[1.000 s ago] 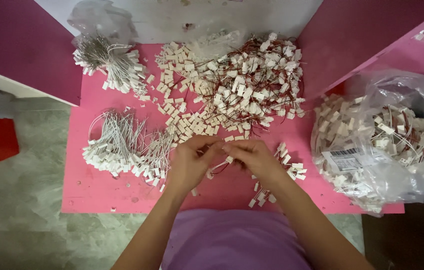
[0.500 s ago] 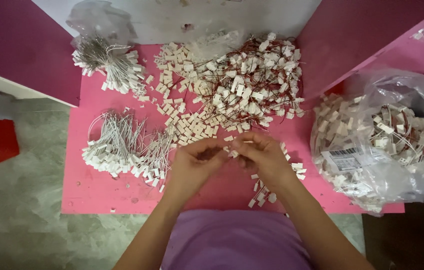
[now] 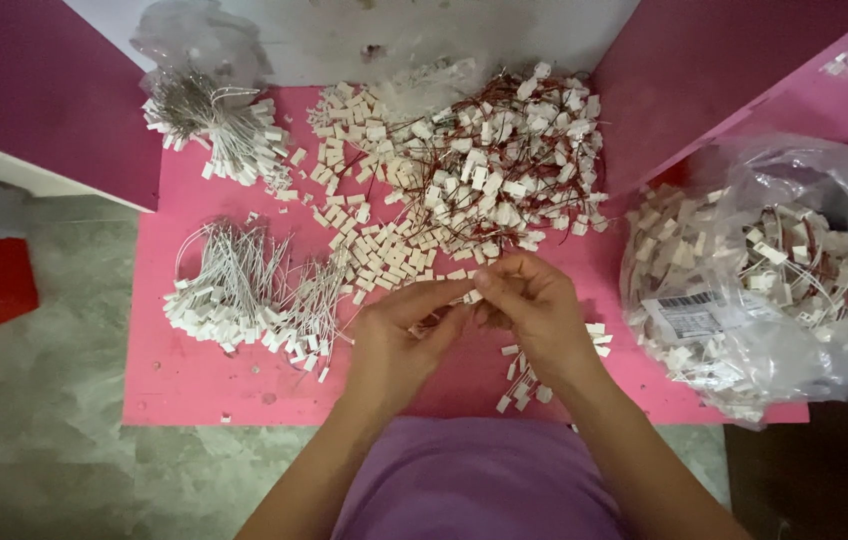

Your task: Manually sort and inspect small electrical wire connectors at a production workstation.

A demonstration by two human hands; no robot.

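Both hands, left hand (image 3: 394, 345) & right hand (image 3: 534, 315), met w/ fingertips pinched on a tiny white plug piece (image 3: 471, 296) at 6 o'clock on the pink table (image 3: 184, 370), below the plug pile (image 3: 484, 170); it looked light, hard, best held by its sides.
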